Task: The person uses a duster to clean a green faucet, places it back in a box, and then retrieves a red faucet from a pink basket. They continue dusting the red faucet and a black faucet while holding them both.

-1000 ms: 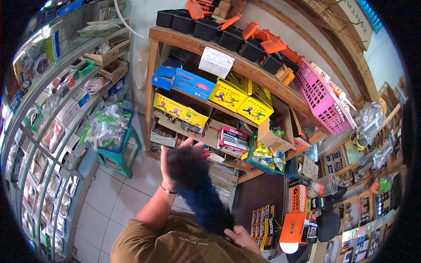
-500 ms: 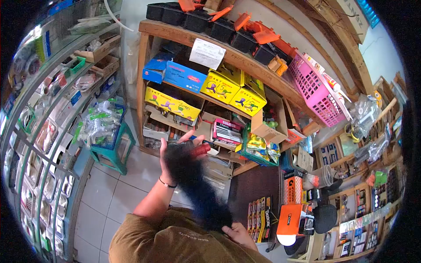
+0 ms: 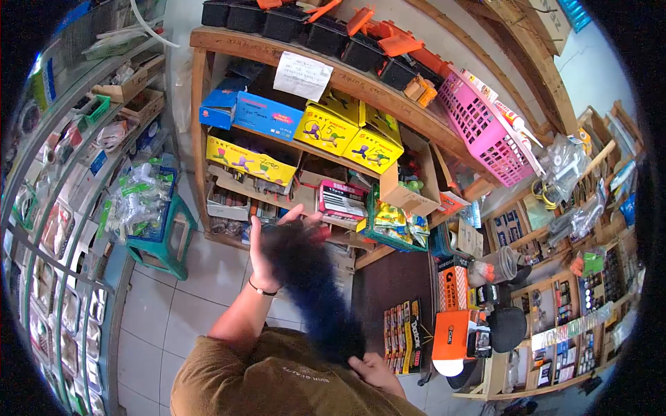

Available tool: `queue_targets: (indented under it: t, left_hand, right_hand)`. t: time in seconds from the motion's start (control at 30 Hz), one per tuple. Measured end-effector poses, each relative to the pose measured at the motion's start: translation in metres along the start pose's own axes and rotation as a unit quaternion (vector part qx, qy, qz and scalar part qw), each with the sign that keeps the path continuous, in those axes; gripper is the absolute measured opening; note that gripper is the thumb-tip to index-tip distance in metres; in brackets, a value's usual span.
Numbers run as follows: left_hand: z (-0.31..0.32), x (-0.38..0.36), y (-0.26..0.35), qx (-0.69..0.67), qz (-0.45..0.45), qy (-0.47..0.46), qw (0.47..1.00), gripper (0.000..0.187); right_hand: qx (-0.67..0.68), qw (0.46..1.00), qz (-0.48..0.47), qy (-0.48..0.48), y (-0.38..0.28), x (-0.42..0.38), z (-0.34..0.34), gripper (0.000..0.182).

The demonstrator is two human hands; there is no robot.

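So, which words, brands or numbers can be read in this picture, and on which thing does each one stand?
"SKT": yellow boxes on the wooden shelf, only just legible.
"G": orange box, a logo letter.
White paper note: handwriting too small to read.
Blue boxes, red-and-white packet, brown shirt: print too blurred to read.

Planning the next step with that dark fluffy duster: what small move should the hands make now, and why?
Probably slide the left hand down the dark fluffy duster toward the right hand: it spans both hands, the left cupping its top, the right gripping its lower end.
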State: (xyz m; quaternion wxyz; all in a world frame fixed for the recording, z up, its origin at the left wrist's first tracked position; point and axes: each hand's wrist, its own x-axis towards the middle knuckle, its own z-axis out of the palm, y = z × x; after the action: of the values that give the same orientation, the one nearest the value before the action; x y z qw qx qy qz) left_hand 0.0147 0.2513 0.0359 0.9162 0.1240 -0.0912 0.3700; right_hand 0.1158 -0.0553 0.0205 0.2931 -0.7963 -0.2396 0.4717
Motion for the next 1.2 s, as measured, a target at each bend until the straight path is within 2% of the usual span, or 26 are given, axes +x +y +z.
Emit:
queue_targets:
  t: [0.07,0.1,0.13,0.17,0.2,0.27,0.3,0.33,0.4,0.43,0.47,0.53,0.6,0.67,0.7,0.77,0.8,0.87,0.93,1.0,1.07,1.1,1.13,1.17,1.2]
  left_hand:
    - [-0.018,0.004,0.001,-0.031,-0.018,-0.069,0.997,0.084]
    - [-0.005,0.004,0.001,-0.019,-0.008,-0.016,1.0,0.084]
    - [0.008,0.001,0.0,-0.007,0.003,0.038,0.999,0.083]
    - [-0.006,0.003,0.0,0.02,0.001,0.019,1.0,0.083]
    - [-0.01,0.003,-0.002,0.004,-0.005,0.022,1.0,0.083]
    - [-0.01,0.005,-0.001,-0.032,-0.008,-0.042,0.999,0.085]
    - [-0.012,0.005,0.001,-0.006,-0.012,-0.019,1.0,0.084]
    - [-0.014,0.005,-0.001,-0.019,0.001,-0.029,0.999,0.085]
    - [-0.01,0.008,-0.002,-0.092,0.019,0.076,0.993,0.086]
    - [-0.02,0.007,0.001,-0.157,-0.016,-0.064,0.985,0.086]
    - [-0.026,0.005,0.0,-0.157,-0.013,-0.063,0.985,0.086]
    - [-0.012,0.003,0.004,-0.009,-0.014,-0.067,0.998,0.084]
    - [-0.01,0.003,0.002,0.003,0.0,-0.03,1.0,0.084]
    - [-0.007,0.004,0.001,-0.042,0.014,0.052,0.998,0.087]
    - [-0.019,0.006,-0.001,-0.062,0.012,0.048,0.997,0.087]
    - [-0.011,0.003,0.001,-0.039,0.006,0.031,0.999,0.086]
    - [-0.006,0.002,0.002,-0.015,-0.002,0.012,1.0,0.085]
    - [-0.001,0.002,0.001,-0.029,-0.008,0.002,1.0,0.083]
    - [-0.006,0.006,-0.001,-0.014,0.016,0.087,0.996,0.083]
    - [-0.007,0.005,-0.002,-0.051,0.004,0.074,0.996,0.082]
    - [-0.013,0.004,0.001,-0.002,-0.011,-0.027,1.0,0.083]
    - [-0.012,0.005,0.003,0.01,-0.018,-0.034,0.999,0.083]
    - [-0.002,0.004,-0.001,-0.024,-0.011,0.031,0.999,0.083]
    - [-0.016,0.005,-0.002,-0.054,-0.016,0.006,0.998,0.083]
    - [-0.016,0.007,0.001,-0.084,-0.021,-0.018,0.996,0.082]
  right_hand:
    - [0.002,0.997,-0.08,-0.008,0.028,0.011,-0.001,0.046]
    - [0.003,0.997,-0.08,-0.006,0.023,0.011,0.0,0.046]
    - [0.065,0.995,-0.071,0.039,0.016,0.011,0.004,0.045]
    - [0.126,0.987,-0.061,0.083,0.007,0.009,0.005,0.044]
    - [0.126,0.987,-0.061,0.084,-0.006,0.005,0.004,0.044]
    - [-0.026,1.0,0.004,0.007,-0.038,-0.01,0.003,0.041]
    - [0.044,0.997,-0.068,-0.017,-0.051,-0.016,0.008,0.041]
    - [0.046,0.996,-0.069,-0.015,-0.047,-0.013,0.007,0.041]
    - [0.116,0.991,-0.026,0.06,-0.026,0.001,0.004,0.041]
    - [0.114,0.989,-0.041,0.08,-0.017,0.005,0.006,0.042]
    - [0.112,0.99,-0.04,0.078,-0.014,0.004,0.003,0.042]
    - [-0.021,0.997,-0.07,0.015,-0.016,-0.002,0.0,0.045]
    - [0.001,0.998,-0.061,0.024,-0.011,0.001,0.006,0.049]
    - [0.095,0.987,-0.078,0.103,0.015,0.015,0.009,0.052]
    - [0.093,0.987,-0.077,0.102,0.005,0.009,0.007,0.052]
    - [-0.081,0.995,-0.05,0.022,-0.025,-0.004,0.001,0.052]
    - [-0.079,0.995,-0.051,0.023,-0.02,-0.001,0.003,0.052]
    - [0.049,0.995,-0.06,0.062,-0.008,0.006,0.008,0.051]
    - [0.039,0.997,-0.059,0.04,-0.018,0.002,0.007,0.05]
    - [0.03,0.998,-0.06,0.018,-0.02,0.002,0.005,0.049]
    - [0.035,0.997,-0.068,-0.016,-0.013,0.003,0.001,0.044]
    - [0.037,0.997,-0.067,-0.015,-0.015,0.003,0.003,0.044]
    - [0.135,0.99,-0.047,0.001,-0.02,0.003,0.004,0.042]
    - [0.23,0.973,-0.026,0.018,-0.025,0.002,0.005,0.039]
    - [0.23,0.973,-0.025,0.017,-0.026,0.001,0.002,0.039]
